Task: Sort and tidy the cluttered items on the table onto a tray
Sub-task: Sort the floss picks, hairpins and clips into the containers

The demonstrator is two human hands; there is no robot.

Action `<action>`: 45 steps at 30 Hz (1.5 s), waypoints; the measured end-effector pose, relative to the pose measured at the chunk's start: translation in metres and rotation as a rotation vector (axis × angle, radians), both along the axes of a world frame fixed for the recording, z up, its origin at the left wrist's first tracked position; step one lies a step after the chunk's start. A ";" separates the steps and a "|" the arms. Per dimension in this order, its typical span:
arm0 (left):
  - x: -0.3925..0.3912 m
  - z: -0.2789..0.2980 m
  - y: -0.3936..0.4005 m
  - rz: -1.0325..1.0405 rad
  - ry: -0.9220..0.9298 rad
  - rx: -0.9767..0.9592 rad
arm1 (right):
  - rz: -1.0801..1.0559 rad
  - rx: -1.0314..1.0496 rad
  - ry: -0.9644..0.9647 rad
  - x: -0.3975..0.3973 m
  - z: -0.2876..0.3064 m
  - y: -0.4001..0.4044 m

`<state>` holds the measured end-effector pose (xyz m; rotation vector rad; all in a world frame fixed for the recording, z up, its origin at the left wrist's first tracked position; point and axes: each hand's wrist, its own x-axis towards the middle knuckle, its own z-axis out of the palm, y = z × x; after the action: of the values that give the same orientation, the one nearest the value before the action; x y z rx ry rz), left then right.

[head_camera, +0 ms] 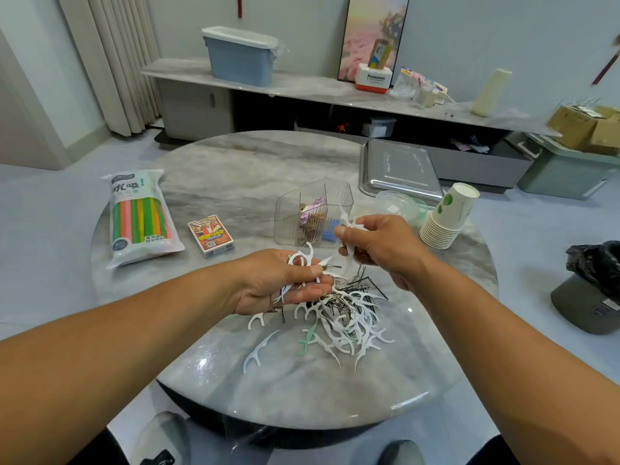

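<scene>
My left hand (285,280) cups white floss picks (303,263); my right hand (375,246) pinches more, fingers curled, sorting them above the mixed pile (342,317) near me on the counter (235,169); tray (399,169) sits far right

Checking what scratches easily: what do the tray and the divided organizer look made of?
The tray looks like brushed stainless steel: grey, with a dull reflective sheen. The divided organizer looks like clear hard plastic: its contents show through its ribbed walls. Neither is certain by look alone.
</scene>
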<state>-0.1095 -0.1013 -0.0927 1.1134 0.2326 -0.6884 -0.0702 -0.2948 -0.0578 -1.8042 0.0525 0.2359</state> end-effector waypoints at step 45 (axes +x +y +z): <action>0.000 0.006 -0.015 0.114 0.130 -0.356 | -0.011 0.196 0.299 -0.021 0.003 0.025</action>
<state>-0.1099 -0.1161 -0.0868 0.7108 0.2704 -0.6707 -0.0909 -0.2700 -0.0545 -1.5623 0.2429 0.4854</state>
